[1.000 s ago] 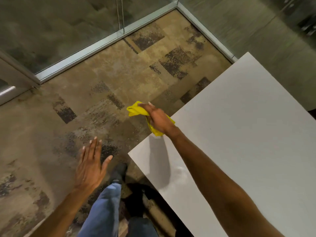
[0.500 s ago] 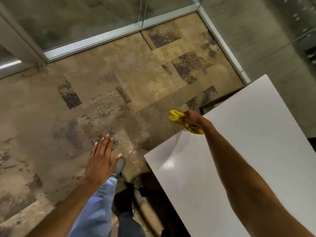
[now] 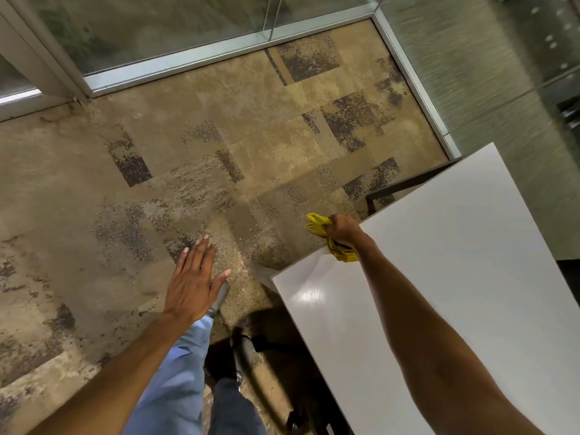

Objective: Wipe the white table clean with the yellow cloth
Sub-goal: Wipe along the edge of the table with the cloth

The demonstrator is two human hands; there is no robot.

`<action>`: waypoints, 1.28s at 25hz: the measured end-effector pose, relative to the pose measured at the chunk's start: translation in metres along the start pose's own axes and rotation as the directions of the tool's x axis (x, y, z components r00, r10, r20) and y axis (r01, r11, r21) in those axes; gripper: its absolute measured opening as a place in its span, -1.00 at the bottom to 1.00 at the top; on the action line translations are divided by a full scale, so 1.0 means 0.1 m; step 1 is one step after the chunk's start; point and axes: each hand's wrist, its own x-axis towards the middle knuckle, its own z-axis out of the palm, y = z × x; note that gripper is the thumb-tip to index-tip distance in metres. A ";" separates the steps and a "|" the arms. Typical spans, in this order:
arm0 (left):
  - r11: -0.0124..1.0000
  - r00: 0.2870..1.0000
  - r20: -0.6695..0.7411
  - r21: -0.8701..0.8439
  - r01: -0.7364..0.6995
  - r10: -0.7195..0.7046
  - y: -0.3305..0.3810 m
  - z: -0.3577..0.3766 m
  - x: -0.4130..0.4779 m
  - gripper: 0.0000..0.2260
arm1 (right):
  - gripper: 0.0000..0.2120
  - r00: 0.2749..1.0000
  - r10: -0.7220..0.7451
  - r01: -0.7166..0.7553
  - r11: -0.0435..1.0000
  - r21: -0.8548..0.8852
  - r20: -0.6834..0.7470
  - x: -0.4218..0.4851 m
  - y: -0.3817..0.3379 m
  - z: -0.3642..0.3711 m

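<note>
Head view: the right hand [image 3: 343,231] has its grip closed on the yellow cloth [image 3: 335,246] at the white worktop [image 3: 439,262] edge, the cloth partly overhanging the carpet [image 3: 219,152]. The left hand [image 3: 194,282] hovers flat, fingers spread, over open floor.

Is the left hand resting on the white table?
No, the left hand hovers open over the carpet, clear of the white table.
</note>
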 end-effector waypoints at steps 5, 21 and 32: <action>1.000 1.000 0.011 -0.018 0.022 -0.022 0.00 -0.01 -0.01 -0.32 | -0.69 0.999 -0.035 0.035 0.999 -0.011 -0.010 -0.19 -0.29 0.23; 0.981 0.994 -0.003 -0.163 0.108 -0.110 -0.03 0.11 0.03 -0.26 | -0.73 0.991 -0.098 0.108 0.987 -0.115 0.093 -0.77 -1.27 1.01; 0.966 0.988 -0.014 -0.213 0.148 -0.155 -0.24 0.21 -0.01 -0.28 | -0.78 0.965 -0.234 0.262 0.849 -0.458 0.119 -0.99 -1.50 1.13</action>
